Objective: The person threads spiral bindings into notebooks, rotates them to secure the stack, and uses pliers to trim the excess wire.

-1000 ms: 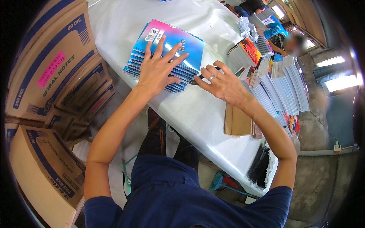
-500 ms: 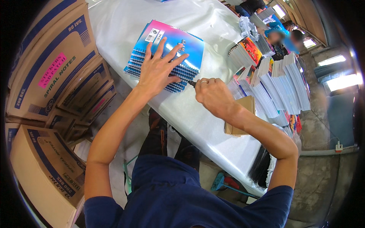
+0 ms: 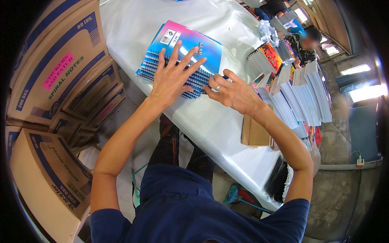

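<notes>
A small stack of spiral notebooks point(image 3: 210, 56) with blue and pink covers lies on the table, its wire coils fanned out toward me. My left hand point(image 3: 170, 81) rests on top with fingers spread across the cover and coils, its thumb near the lowest coils. At the right ends of the coils, my right hand point(image 3: 237, 95) is closed around a slim dark tool point(image 3: 225, 77). Most of the tool is hidden by the fingers, so its exact kind cannot be made out.
Brown cartons point(image 3: 60, 77) are piled at the left. On the white-covered table point(image 3: 194, 129), an open cardboard box point(image 3: 256, 131) sits right of my hands, with tall notebook stacks point(image 3: 291, 93) beyond. Other people point(image 3: 306, 44) sit at the far right. A blue dustpan point(image 3: 231, 194) lies under the table edge.
My right hand has turned and shifted slightly right, its index finger now raised and the tool more hidden. The left hand keeps its place on the notebooks. The whole view has shifted slightly.
</notes>
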Demonstrator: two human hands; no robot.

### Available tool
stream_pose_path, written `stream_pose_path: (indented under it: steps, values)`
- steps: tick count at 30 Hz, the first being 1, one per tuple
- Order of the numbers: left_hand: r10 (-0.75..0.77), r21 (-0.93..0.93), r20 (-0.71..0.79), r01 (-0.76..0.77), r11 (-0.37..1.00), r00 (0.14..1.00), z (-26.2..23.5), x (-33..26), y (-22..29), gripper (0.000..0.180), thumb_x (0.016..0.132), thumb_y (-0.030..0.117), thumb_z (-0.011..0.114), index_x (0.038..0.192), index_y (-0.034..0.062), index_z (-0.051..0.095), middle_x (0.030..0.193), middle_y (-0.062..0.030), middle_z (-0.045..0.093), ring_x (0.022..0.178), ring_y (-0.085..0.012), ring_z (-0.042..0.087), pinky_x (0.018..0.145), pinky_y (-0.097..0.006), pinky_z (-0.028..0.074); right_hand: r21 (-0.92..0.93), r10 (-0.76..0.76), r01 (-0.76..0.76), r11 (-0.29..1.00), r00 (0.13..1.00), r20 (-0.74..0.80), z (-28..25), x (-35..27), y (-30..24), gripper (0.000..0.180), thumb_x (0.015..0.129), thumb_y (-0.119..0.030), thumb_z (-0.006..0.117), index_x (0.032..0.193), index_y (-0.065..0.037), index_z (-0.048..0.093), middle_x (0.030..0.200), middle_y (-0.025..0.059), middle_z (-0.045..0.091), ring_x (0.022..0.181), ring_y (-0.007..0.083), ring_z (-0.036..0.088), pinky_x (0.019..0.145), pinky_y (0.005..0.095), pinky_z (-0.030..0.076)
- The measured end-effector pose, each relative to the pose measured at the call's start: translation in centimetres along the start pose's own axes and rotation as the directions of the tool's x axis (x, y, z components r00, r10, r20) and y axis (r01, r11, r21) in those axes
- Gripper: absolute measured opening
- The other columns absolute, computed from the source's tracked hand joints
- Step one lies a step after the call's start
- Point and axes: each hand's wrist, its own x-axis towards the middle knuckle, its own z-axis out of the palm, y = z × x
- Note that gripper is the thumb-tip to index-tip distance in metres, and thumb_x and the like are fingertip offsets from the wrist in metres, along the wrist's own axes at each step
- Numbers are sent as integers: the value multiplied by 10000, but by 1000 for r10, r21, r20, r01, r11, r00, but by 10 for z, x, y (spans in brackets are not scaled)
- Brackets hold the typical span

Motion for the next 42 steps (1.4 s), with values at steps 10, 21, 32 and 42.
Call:
stream_pose_path:
  steps: [10, 21, 32, 42]
  values:
    - [-19, 15, 11, 19, 1000, 1000, -3, 0, 2, 932, 573, 290, 853, 1409, 310, 442, 1531, 27, 293, 1420, -336, 210, 1091, -599, 232, 51, 361, -497, 866, 693, 624, -29, 43, -43, 158, 751, -68, 620, 904, -68, 658, 975, 31, 581, 978, 176, 555, 829, 307, 434]
    - [-14, -13, -9, 14, 1000, 1000, 0, -7, 5, 960, 547, 264, 863, 1409, 295, 440, 1527, 33, 291, 1415, -337, 219, 1072, -614, 255, 55, 46, -40, 998, 992, -119, 5, 7, -9, 205, 726, -87, 644, 931, -79, 637, 1000, 69, 570, 1035, 187, 525, 923, 321, 400]
    - [-18, -33, 15, 18, 999, 1000, 6, -13, 5, 1026, 524, 267, 875, 1432, 318, 400, 1539, 36, 269, 1424, -334, 199, 1082, -622, 236, 142, 185, -187, 972, 982, 33, -8, 11, -20, 294, 769, -108, 649, 1060, -85, 609, 1036, 64, 554, 1065, 204, 508, 924, 356, 393]
    - [-5, -7, 5, 5, 1000, 1000, 4, -12, 5, 1016, 537, 261, 862, 1437, 294, 392, 1528, 41, 288, 1416, -318, 225, 1096, -596, 230, 84, 344, -398, 913, 865, 366, 0, 26, -55, 145, 768, -105, 633, 910, -90, 660, 880, 32, 598, 961, 199, 570, 887, 352, 431]
